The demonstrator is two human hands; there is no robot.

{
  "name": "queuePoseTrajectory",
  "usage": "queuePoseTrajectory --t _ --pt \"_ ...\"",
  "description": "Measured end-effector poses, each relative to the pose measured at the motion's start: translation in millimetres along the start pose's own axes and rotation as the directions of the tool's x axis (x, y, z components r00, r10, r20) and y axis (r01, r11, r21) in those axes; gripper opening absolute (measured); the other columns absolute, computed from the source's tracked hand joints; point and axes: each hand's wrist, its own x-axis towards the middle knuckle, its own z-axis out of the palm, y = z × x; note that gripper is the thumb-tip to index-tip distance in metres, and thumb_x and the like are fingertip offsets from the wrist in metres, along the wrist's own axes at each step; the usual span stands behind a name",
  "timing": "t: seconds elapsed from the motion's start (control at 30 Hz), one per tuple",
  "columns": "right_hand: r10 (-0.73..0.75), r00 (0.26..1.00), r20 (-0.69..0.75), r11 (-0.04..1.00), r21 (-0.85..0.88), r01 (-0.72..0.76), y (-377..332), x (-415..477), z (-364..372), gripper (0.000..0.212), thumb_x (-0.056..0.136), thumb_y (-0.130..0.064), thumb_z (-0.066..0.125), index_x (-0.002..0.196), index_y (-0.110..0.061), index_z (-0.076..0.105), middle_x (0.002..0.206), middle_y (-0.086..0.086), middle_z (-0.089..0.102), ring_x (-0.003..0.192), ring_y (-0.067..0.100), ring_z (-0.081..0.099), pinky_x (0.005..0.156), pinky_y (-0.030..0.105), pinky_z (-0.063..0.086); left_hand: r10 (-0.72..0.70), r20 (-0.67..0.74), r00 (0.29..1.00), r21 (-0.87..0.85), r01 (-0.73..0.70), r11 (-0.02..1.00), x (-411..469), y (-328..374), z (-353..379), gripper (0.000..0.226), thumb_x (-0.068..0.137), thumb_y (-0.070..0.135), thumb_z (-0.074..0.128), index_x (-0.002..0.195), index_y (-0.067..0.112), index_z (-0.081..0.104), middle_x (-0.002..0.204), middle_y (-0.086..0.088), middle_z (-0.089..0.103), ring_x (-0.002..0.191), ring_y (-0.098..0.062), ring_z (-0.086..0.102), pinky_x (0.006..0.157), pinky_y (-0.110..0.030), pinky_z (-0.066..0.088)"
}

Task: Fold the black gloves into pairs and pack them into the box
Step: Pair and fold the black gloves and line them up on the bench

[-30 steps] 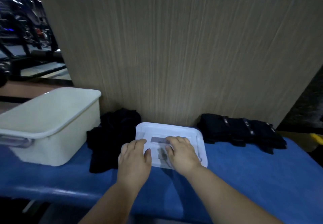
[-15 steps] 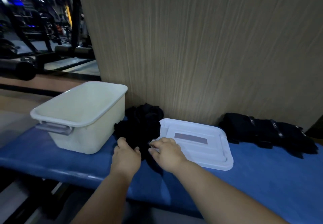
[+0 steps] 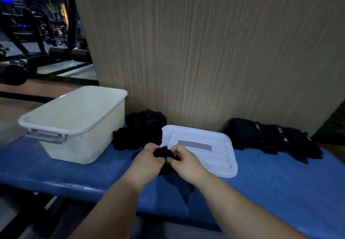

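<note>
A bunched black glove [image 3: 163,153] hangs between my two hands just above the blue bench. My left hand [image 3: 148,159] grips its left side and my right hand [image 3: 183,159] grips its right side. Behind them lies a loose heap of black gloves [image 3: 141,132] against the wooden panel. The cream plastic box [image 3: 74,123] stands open to the left of the heap. A row of folded black gloves [image 3: 270,138] lies at the right.
The white box lid [image 3: 211,151] lies flat on the blue padded bench [image 3: 280,182], just right of my hands. A tall wooden panel [image 3: 205,52] closes off the back. Dark gym equipment [image 3: 37,33] stands beyond the bench at the left.
My hands left the lid, moved left to the loose heap, and now hold one black glove lifted toward me. The camera view has swung left.
</note>
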Motion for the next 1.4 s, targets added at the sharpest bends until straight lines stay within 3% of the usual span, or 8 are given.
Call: queuePoseTrajectory --t 0.17,0.27,0.37,0.67,0.83,1.07,1.2,1.4 --pt "0.105 0.994 -0.004 0.911 0.401 -0.095 15.7 -28.1 -47.6 0.003 0.086 -0.021 0.060 0.088 -0.022 0.058 0.082 -0.004 0.062 0.077 0.013 0.057 0.077 0.030 0.047 0.110 0.107 0.988 0.050 -0.116 0.992 -4.3 27.6 36.7 0.027 0.087 0.012 0.057 0.109 0.028 0.054 0.102 -0.001 0.065 0.092 -0.014 0.062 0.080 -0.027 0.052" --pt "0.149 0.987 -0.061 0.874 0.475 -0.103 28.5 -46.5 -84.9 0.012 0.092 -0.019 0.051 0.085 -0.022 0.060 0.081 0.000 0.060 0.074 0.015 0.057 0.075 0.033 0.051 0.171 0.198 0.965 0.083 -0.191 0.978 -6.4 43.0 67.3 0.024 0.088 0.012 0.056 0.105 0.028 0.054 0.096 0.004 0.066 0.087 -0.011 0.062 0.070 -0.021 0.050" --pt "0.204 0.968 -0.142 0.859 0.501 -0.108 42.6 -66.0 -118.8 0.018 0.098 -0.015 0.044 0.096 -0.019 0.062 0.085 0.003 0.060 0.070 0.015 0.057 0.064 0.026 0.050 0.215 0.284 0.934 0.069 -0.244 0.967 -7.8 54.9 101.3 0.023 0.085 0.010 0.056 0.096 0.030 0.056 0.096 0.005 0.067 0.089 -0.015 0.064 0.075 -0.030 0.053" --pt "0.209 0.957 -0.201 0.939 0.316 -0.138 90.2 -114.3 -186.0 0.015 0.092 -0.009 0.060 0.106 -0.014 0.064 0.091 0.002 0.057 0.081 0.013 0.054 0.069 0.022 0.044 0.357 0.302 0.884 0.118 -0.406 0.906 -5.6 68.1 191.2 0.031 0.080 0.012 0.064 0.080 0.040 0.052 0.101 0.005 0.057 0.087 -0.011 0.058 0.068 -0.017 0.044" --pt "0.138 0.969 -0.205 0.949 0.307 -0.070 110.0 -122.9 -197.4 0.014 0.084 0.003 0.068 0.089 -0.009 0.061 0.083 0.003 0.059 0.079 0.014 0.055 0.074 0.025 0.046 0.378 0.263 0.888 0.141 -0.423 0.895 -2.2 66.2 214.4 0.027 0.080 0.015 0.065 0.076 0.037 0.050 0.086 0.007 0.057 0.068 -0.005 0.052 0.051 -0.009 0.033" --pt "0.076 0.963 -0.257 0.996 0.069 -0.060 123.1 -120.7 -205.7 0.026 0.071 -0.004 0.082 0.073 -0.019 0.061 0.075 -0.011 0.062 0.069 0.000 0.054 0.070 0.019 0.044 0.385 0.203 0.900 0.133 -0.415 0.900 -1.8 64.5 223.9 0.028 0.079 0.012 0.067 0.073 0.029 0.046 0.075 0.008 0.054 0.063 -0.002 0.048 0.051 -0.008 0.035" --pt "0.006 0.949 -0.316 0.999 -0.049 -0.023 130.9 -117.3 -206.9 0.030 0.072 -0.010 0.082 0.067 -0.023 0.055 0.070 -0.015 0.058 0.059 -0.003 0.047 0.064 0.021 0.038 0.396 0.175 0.902 0.194 -0.426 0.884 -2.4 63.7 226.3 0.024 0.080 0.017 0.067 0.072 0.023 0.045 0.068 0.009 0.050 0.059 -0.006 0.044 0.050 -0.015 0.034" --pt "-0.030 0.908 -0.419 0.969 -0.236 -0.077 129.7 -117.4 -205.2 0.028 0.080 -0.021 0.072 0.070 -0.026 0.046 0.068 -0.006 0.055 0.062 0.007 0.046 0.061 0.034 0.044 0.378 0.186 0.907 0.248 -0.416 0.875 -5.2 65.1 228.4 0.023 0.083 0.019 0.062 0.071 0.024 0.042 0.062 0.007 0.049 0.057 -0.012 0.045 0.054 -0.028 0.039"
